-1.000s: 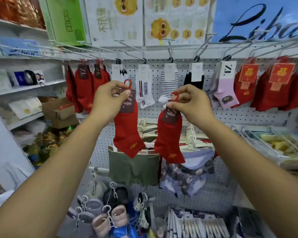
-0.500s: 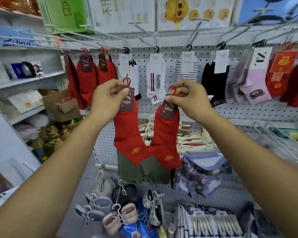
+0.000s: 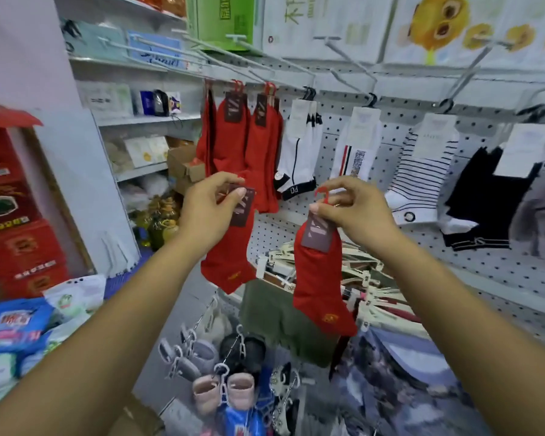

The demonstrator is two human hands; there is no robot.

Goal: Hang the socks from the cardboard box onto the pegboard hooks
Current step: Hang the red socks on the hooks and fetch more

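Observation:
My left hand (image 3: 210, 207) pinches the brown card label of a red sock pair (image 3: 228, 262) that hangs below it. A second red sock pair (image 3: 321, 291) dangles from my right hand (image 3: 356, 206), whose fingers pinch its red plastic hook and label. Both hands are held up in front of the white pegboard (image 3: 390, 152). Above my left hand, red socks (image 3: 249, 143) hang from long metal hooks (image 3: 258, 73). An open cardboard box (image 3: 186, 166) sits on a shelf to the left of them.
White, striped and black socks (image 3: 422, 165) fill the hooks to the right. Clip hangers with garments (image 3: 328, 272) and small slippers (image 3: 224, 391) hang lower on the pegboard. Shelves (image 3: 139, 121) and red cartons (image 3: 16, 215) stand at left.
The view has swung left and my hands have moved apart. The two sock pairs now hang separately, the left one closer to the red socks on the hooks.

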